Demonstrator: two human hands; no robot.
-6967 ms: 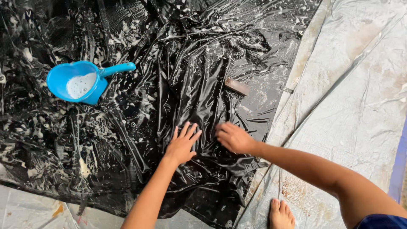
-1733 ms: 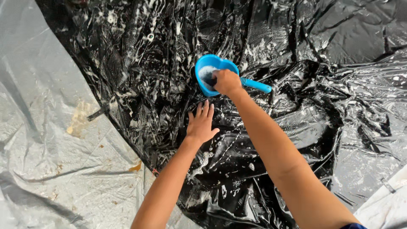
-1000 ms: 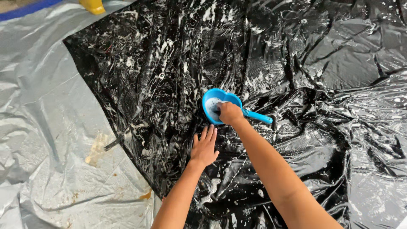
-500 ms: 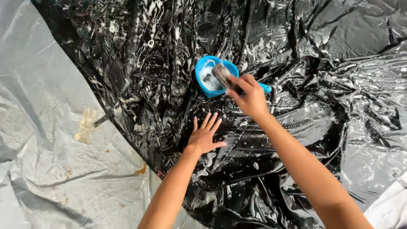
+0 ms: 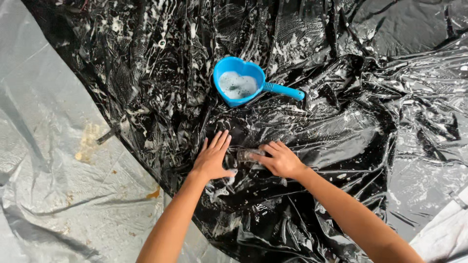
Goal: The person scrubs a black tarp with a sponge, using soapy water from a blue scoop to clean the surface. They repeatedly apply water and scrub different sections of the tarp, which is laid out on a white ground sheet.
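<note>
A wet black plastic sheet (image 5: pixel 341 73) streaked with white suds covers most of the view. My left hand (image 5: pixel 213 157) lies flat on it, fingers spread. Just to its right, my right hand (image 5: pixel 279 159) presses a small dark scrubbing pad (image 5: pixel 246 155) against the sheet. A blue heart-shaped scoop (image 5: pixel 239 86) with a handle pointing right sits a little beyond both hands and holds soapy water.
A grey tarp (image 5: pixel 53 160) lies under the black sheet, showing at the left and at the bottom right, with brownish stains (image 5: pixel 87 143) near the sheet's edge. The black sheet is wrinkled and bunched up on the right side.
My right hand has come back from the blue scoop with the pad and now presses it on the sheet beside my left hand. The left hand stayed flat.
</note>
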